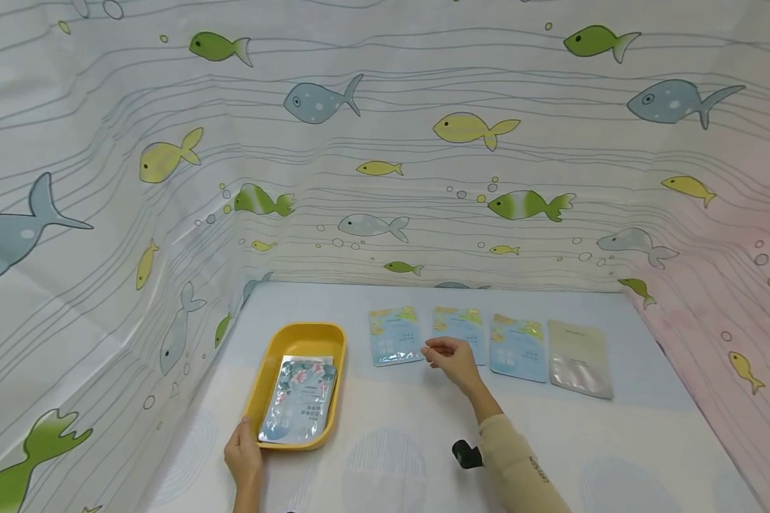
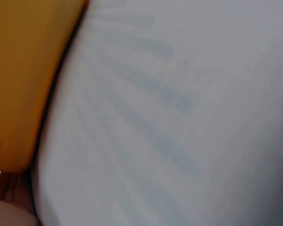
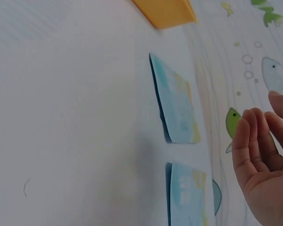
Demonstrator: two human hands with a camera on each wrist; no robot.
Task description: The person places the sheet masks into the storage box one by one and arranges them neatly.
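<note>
L hand (image 1: 244,450) holds the yellow tray (image 1: 340,349) by its near left corner, fingers curled at the wall; R hand (image 1: 454,362) is well right of the tray, fingers loosely bent, thumb apart, pinching nothing, and overlaps a near corner of the second blue pkt (image 1: 460,324) in the row; can't tell if it's touching. Counting out to the right from the tray: first blue pkt (image 1: 396,336), second, third blue pkt (image 1: 518,349), then beige pkt (image 1: 579,360) furthest off. Inside the tray: floral pkt (image 1: 301,399), w/ a whitish edge under it, prob. another pkt. Risks, my guess: R fingertips could skid on slick film & shove a pkt instead of lifting it, since it lies nearly flat; a low R sleeve (image 1: 516,456) might drag one out of line; a tug from L hand could shift the tray & fan out the loose stack inside. Materials: tray looks like smooth plastic, rounded corners, oblong; pkts thin, rectangular, glossy, slightly puffed, beige one w/ a foil-like sheen, crinkled toward its near end; sleeve soft knit-type fabric, prob.
</note>
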